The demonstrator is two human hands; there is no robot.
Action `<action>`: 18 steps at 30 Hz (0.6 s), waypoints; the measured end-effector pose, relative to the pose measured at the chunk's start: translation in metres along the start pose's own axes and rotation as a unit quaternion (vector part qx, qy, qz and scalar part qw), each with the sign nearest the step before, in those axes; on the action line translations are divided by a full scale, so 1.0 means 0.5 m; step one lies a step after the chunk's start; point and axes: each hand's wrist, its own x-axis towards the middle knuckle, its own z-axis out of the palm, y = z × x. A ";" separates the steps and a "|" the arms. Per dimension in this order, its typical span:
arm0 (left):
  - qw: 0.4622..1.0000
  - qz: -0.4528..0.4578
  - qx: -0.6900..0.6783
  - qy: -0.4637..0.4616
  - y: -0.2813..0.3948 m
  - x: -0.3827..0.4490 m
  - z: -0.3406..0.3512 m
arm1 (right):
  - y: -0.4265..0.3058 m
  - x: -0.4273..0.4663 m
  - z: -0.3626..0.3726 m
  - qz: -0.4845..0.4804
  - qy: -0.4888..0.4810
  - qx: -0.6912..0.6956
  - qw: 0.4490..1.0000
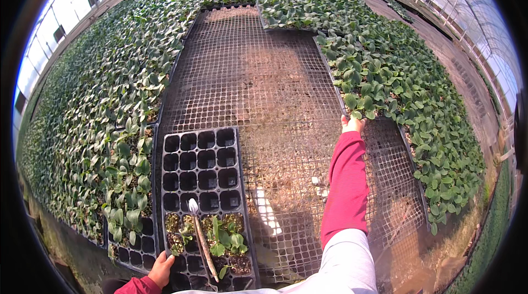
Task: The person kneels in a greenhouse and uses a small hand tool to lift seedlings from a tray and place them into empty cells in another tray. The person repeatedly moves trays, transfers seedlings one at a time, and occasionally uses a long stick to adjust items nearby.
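Note:
My right hand [353, 124] is stretched far forward and grips the near edge of a tray of leafy seedlings [367, 75]. Leaves hang over its fingers and hide part of the grip. Close to my body, my left hand [161, 270] holds the left rim of a black plastic cell tray [201, 167]. This tray's far cells hold no plants. Several nearer cells contain growing mix and a few green seedlings [226, 238]. Across the cells lies a thin tool with a wooden handle [206, 248] and a whitish tip [193, 206].
A wire-mesh bench [284, 129] spreads before me above brownish ground. Dense seedling trays [103, 100] fill the left side, and more seedlings [437, 149] stand at the right. A partly filled tray [136, 248] sits just left of the cell tray. Greenhouse framing [458, 1] arches overhead.

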 end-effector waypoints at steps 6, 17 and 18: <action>1.000 -0.006 -0.004 -0.001 0.003 -0.004 0.004 | -0.014 0.060 0.021 0.008 -0.044 -0.028 0.999; 0.993 -0.018 0.119 -0.014 -0.011 0.014 -0.020 | 0.000 -0.121 -0.133 0.183 -0.264 -0.155 0.934; 0.992 -0.017 0.124 -0.005 -0.008 0.010 -0.017 | -0.004 -0.165 -0.143 0.197 -0.293 -0.182 0.918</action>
